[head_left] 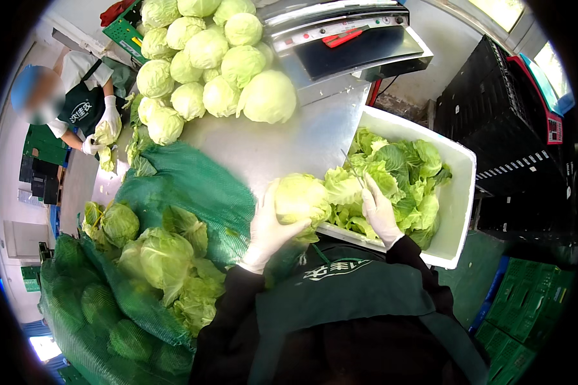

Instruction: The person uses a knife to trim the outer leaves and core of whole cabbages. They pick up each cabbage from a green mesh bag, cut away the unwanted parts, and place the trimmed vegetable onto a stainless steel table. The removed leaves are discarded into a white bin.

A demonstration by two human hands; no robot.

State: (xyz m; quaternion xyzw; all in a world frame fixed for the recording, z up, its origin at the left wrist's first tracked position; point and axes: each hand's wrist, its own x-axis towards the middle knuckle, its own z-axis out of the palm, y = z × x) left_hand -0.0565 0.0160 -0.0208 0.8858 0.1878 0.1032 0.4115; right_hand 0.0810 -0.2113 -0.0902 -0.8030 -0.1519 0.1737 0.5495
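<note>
My gloved left hand [268,231] grips a pale green cabbage head [301,198] from its left side, thumb across the bottom. In my gloved right hand [380,211] is a thin-bladed knife [352,167], its blade pointing up and away from me. Just left of the knife, a loose cabbage leaf [343,186] hangs between the head and the bin; whether it is still attached I cannot tell. Beneath my right hand stands a white foam box [455,202], heaped with cut-off cabbage leaves [400,166].
Cabbage heads [207,50] are piled on the steel table [289,144] beside a wrapping machine [356,48] bearing a red cutter [343,38]. Green mesh sacks [96,308] hold more cabbages at left. Across the table a co-worker [84,91] handles a cabbage. Black crates [491,110] stand right.
</note>
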